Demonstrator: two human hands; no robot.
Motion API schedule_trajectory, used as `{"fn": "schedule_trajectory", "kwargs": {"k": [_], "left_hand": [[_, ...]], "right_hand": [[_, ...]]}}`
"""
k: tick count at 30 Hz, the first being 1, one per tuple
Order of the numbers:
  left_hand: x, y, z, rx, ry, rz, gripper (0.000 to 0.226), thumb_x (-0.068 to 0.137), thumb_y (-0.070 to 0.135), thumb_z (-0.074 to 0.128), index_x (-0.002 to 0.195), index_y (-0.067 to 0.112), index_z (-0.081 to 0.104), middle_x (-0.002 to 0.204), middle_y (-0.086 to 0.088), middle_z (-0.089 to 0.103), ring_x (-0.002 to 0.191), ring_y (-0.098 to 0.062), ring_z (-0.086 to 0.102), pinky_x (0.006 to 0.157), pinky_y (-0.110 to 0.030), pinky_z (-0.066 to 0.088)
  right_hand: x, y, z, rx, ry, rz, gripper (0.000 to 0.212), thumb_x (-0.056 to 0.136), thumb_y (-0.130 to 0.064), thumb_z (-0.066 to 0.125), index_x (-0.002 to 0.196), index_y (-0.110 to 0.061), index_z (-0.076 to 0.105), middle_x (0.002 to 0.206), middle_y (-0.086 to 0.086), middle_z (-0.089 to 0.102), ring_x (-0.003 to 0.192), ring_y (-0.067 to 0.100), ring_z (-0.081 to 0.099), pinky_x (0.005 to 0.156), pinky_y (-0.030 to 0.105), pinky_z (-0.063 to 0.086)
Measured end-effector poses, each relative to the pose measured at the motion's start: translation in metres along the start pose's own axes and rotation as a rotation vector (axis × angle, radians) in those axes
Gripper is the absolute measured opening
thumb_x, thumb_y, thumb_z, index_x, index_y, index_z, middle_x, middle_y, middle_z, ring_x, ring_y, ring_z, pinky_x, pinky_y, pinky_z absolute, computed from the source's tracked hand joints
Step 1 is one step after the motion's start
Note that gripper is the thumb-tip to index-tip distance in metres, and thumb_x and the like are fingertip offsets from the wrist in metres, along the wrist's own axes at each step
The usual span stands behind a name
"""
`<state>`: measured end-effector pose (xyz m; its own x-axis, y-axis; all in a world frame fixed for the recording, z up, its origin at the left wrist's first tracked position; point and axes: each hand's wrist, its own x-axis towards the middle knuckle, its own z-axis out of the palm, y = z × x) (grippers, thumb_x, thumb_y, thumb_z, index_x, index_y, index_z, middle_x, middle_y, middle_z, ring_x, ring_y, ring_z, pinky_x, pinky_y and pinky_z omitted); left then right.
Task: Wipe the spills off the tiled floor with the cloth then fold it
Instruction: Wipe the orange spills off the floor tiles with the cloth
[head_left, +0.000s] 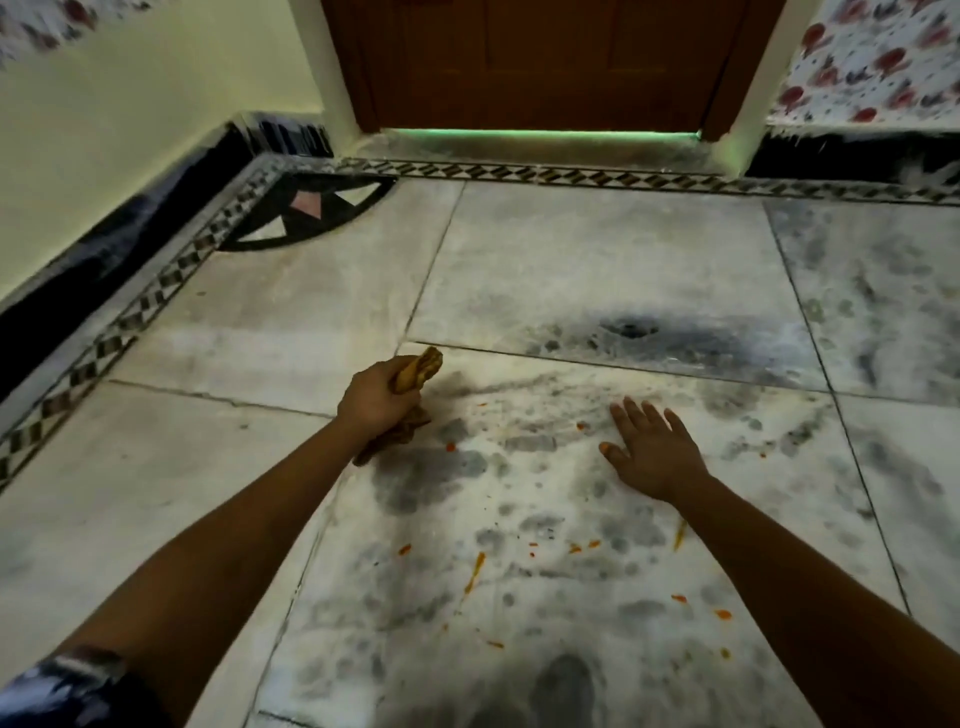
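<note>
My left hand (375, 401) is shut on a bunched brown-yellow cloth (420, 368), whose ends stick out above and below the fist. It hovers at the left edge of a grey-white marble floor tile (571, 597). Orange spills dot that tile: a streak (475, 569), small drops (450, 446) beside the cloth, and more specks (723, 614) toward the lower right. My right hand (654, 451) rests flat on the tile with fingers spread, empty, to the right of the cloth.
A brown wooden door (540, 62) stands straight ahead behind a low threshold. A black skirting and checkered border strip (156, 291) run along the left wall. Floral fabric (878, 57) hangs at the upper right. A dark smudge (631, 328) marks the tile ahead.
</note>
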<state>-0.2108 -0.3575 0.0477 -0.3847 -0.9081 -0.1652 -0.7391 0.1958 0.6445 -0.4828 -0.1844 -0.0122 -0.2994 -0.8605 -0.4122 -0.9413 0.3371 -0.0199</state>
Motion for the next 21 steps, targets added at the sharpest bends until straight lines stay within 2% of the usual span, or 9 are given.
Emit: {"fn": "schedule_trajectory", "kwargs": {"k": [2, 3, 5, 7, 10, 12, 14, 17, 21], "left_hand": [[0.002, -0.004, 0.017, -0.181, 0.053, -0.053, 0.047, 0.084, 0.009, 0.059, 0.129, 0.021, 0.054, 0.116, -0.007, 0.063, 0.103, -0.022, 0.058, 0.081, -0.025, 0.041], [0.002, -0.006, 0.024, -0.184, 0.086, -0.041, 0.047, 0.083, 0.011, 0.059, 0.129, 0.02, 0.055, 0.116, -0.008, 0.064, 0.104, -0.023, 0.058, 0.081, -0.024, 0.04], [0.006, -0.014, 0.037, -0.091, 0.122, 0.048, 0.054, 0.077, 0.024, 0.055, 0.131, 0.021, 0.053, 0.12, -0.009, 0.064, 0.108, -0.029, 0.058, 0.085, -0.027, 0.041], [0.015, -0.023, 0.05, 0.096, 0.104, 0.051, 0.058, 0.08, 0.042, 0.05, 0.137, 0.03, 0.045, 0.132, -0.006, 0.056, 0.12, -0.031, 0.05, 0.096, -0.04, 0.04], [0.019, -0.037, 0.073, 0.482, 0.021, -0.027, 0.058, 0.09, 0.064, 0.026, 0.144, 0.041, 0.027, 0.155, 0.002, 0.024, 0.142, -0.026, 0.014, 0.109, -0.055, 0.011], [0.017, -0.044, 0.082, 0.538, 0.018, 0.027, 0.072, 0.081, 0.07, 0.008, 0.147, 0.04, 0.016, 0.159, 0.004, 0.008, 0.146, -0.022, -0.002, 0.111, -0.055, -0.005], [0.019, -0.053, 0.084, 0.527, 0.04, 0.075, 0.079, 0.076, 0.071, 0.0, 0.147, 0.039, 0.01, 0.159, 0.004, 0.003, 0.146, -0.021, -0.004, 0.112, -0.053, -0.008], [0.033, -0.058, 0.085, 0.578, 0.034, 0.072, 0.074, 0.08, 0.068, 0.004, 0.148, 0.038, 0.008, 0.159, 0.003, 0.005, 0.146, -0.023, 0.001, 0.113, -0.054, -0.001], [0.075, -0.038, 0.086, 0.593, 0.034, 0.007, 0.061, 0.094, 0.059, 0.023, 0.149, 0.036, 0.008, 0.159, -0.001, 0.005, 0.146, -0.026, -0.001, 0.113, -0.055, 0.0]], "right_hand": [[-0.002, -0.004, 0.012, 0.04, 0.013, 0.027, 0.066, 0.098, -0.05, 0.017, 0.149, -0.016, -0.007, 0.158, 0.005, -0.009, 0.145, 0.02, -0.006, 0.116, 0.037, -0.004], [-0.002, -0.005, 0.017, 0.053, 0.028, 0.036, 0.067, 0.097, -0.053, 0.014, 0.149, -0.016, -0.007, 0.158, 0.005, -0.01, 0.145, 0.02, -0.007, 0.116, 0.038, -0.004], [-0.002, -0.005, 0.022, 0.078, 0.048, 0.052, 0.077, 0.087, -0.061, 0.006, 0.149, -0.017, -0.008, 0.158, 0.005, -0.012, 0.145, 0.02, -0.009, 0.116, 0.038, -0.004], [-0.001, -0.004, 0.024, 0.113, 0.047, 0.069, 0.09, 0.075, -0.068, 0.0, 0.149, -0.018, -0.008, 0.157, 0.004, -0.014, 0.145, 0.019, -0.011, 0.116, 0.038, -0.005], [-0.002, -0.005, 0.027, 0.157, 0.065, 0.084, 0.107, 0.059, -0.077, -0.011, 0.15, -0.02, -0.007, 0.157, 0.004, -0.015, 0.145, 0.019, -0.01, 0.116, 0.039, -0.005], [0.0, -0.007, 0.03, 0.181, 0.059, 0.114, 0.11, 0.055, -0.077, -0.013, 0.149, -0.02, -0.009, 0.157, 0.004, -0.016, 0.145, 0.02, -0.01, 0.116, 0.04, -0.005], [0.0, -0.01, 0.036, 0.201, 0.063, 0.131, 0.111, 0.054, -0.079, -0.013, 0.148, -0.021, -0.011, 0.157, 0.004, -0.017, 0.145, 0.02, -0.011, 0.116, 0.041, -0.005], [0.002, -0.008, 0.047, 0.187, 0.086, 0.12, 0.12, 0.047, -0.088, -0.022, 0.148, -0.023, -0.014, 0.156, 0.003, -0.019, 0.145, 0.02, -0.012, 0.116, 0.041, -0.004], [0.002, -0.01, 0.057, 0.194, 0.161, 0.126, 0.115, 0.052, -0.084, -0.028, 0.148, -0.024, -0.011, 0.157, 0.002, -0.016, 0.145, 0.021, -0.009, 0.115, 0.042, -0.005]]}}
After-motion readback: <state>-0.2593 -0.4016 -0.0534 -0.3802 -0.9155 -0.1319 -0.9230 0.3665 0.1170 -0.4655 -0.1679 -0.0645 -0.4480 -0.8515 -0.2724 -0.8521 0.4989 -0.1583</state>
